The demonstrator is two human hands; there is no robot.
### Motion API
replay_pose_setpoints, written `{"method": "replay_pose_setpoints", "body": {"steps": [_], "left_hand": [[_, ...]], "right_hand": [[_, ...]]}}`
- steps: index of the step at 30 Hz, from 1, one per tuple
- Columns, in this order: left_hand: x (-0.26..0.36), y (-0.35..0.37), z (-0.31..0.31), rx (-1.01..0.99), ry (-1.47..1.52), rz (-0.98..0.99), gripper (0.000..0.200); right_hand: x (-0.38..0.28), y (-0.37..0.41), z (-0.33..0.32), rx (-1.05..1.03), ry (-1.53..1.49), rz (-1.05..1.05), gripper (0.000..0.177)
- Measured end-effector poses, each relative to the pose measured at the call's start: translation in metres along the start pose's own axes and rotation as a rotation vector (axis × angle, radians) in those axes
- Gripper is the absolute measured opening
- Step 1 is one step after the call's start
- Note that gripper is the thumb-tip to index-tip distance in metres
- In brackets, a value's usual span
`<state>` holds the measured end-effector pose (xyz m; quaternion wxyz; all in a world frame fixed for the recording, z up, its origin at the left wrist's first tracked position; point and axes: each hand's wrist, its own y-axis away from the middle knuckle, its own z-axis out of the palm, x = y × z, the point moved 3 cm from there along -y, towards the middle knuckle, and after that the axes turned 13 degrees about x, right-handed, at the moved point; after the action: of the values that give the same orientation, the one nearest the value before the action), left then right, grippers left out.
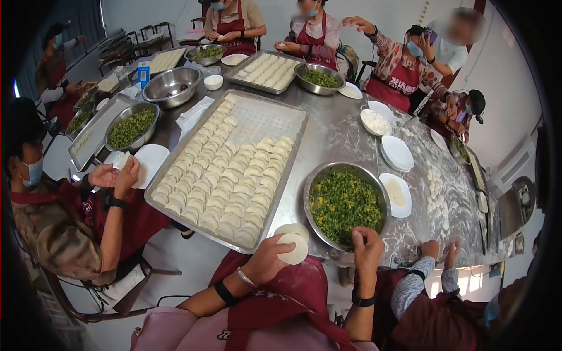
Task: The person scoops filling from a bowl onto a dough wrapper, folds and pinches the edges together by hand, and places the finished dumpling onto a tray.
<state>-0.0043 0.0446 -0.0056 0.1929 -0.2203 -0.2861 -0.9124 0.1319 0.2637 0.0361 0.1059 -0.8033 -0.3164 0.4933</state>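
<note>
A round dough wrapper is held at the near edge of the table, between the thumb and fingers of the left hand, in a narrow grip at its left side. A second wrapper is seen just beyond it, partly overlapped; whether it is also gripped cannot be told. The right hand is raised at the near rim of a steel bowl, its thumb and forefinger brought close together; whether anything is pinched there cannot be told. The bowl is filled with chopped green and yellow filling. To the left of the bowl, a large metal tray is covered for the most part with rows of pleated dumplings, its far right portion left bare. To the right, a white plate is laid with pale wrappers, and beyond it white plates are stacked. Small dough pieces are scattered over the floured right side. At the left, a pale piece is held by a seated co-worker, while farther back a phone is held up by another person.
</note>
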Motion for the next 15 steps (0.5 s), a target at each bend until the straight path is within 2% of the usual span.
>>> {"method": "replay_pose_setpoints", "body": {"steps": [10,14,15], "left_hand": [[-0.001,-0.002,-0.002,-0.037,-0.006,0.0,0.042],[0.008,0.001,-0.003,-0.069,-0.55,0.351,0.04],[0.014,0.006,0.001,-0.072,-0.703,0.448,0.039]], "right_hand": [[0.021,-0.004,0.005,0.003,-0.043,0.117,0.012],[0.023,-0.008,0.0,0.064,-0.116,0.212,0.013],[0.015,-0.01,-0.003,0.093,-0.066,0.166,0.014]]}}
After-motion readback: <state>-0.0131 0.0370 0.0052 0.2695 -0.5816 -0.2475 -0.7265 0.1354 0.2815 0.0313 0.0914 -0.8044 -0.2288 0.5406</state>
